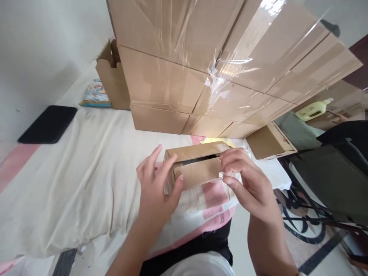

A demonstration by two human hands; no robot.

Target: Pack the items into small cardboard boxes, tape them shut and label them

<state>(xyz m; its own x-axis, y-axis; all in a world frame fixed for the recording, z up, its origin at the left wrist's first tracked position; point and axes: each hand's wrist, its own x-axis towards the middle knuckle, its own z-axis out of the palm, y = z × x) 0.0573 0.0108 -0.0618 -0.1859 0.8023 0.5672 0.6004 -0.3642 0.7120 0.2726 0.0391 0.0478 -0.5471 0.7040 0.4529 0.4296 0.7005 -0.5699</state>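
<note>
A small cardboard box (199,172) lies on the cloth in front of me, with a dark slit open along its upper edge. My left hand (158,184) grips its left end, thumb on the near face and index finger at the top corner, the other fingers spread. At the right end, my right hand (248,178) is closed, thumb and fingers pinching a shiny bit of clear tape (221,175). Part of that end is hidden behind the fingers.
A tall stack of cardboard boxes (163,84) wrapped in clear film stands just beyond. Left of it are an open carton (115,82), a plastic packet (96,94) and a black flat device (47,124). Rightward are an open box (264,142), a yellow bottle (313,110) and another person's hand (340,118).
</note>
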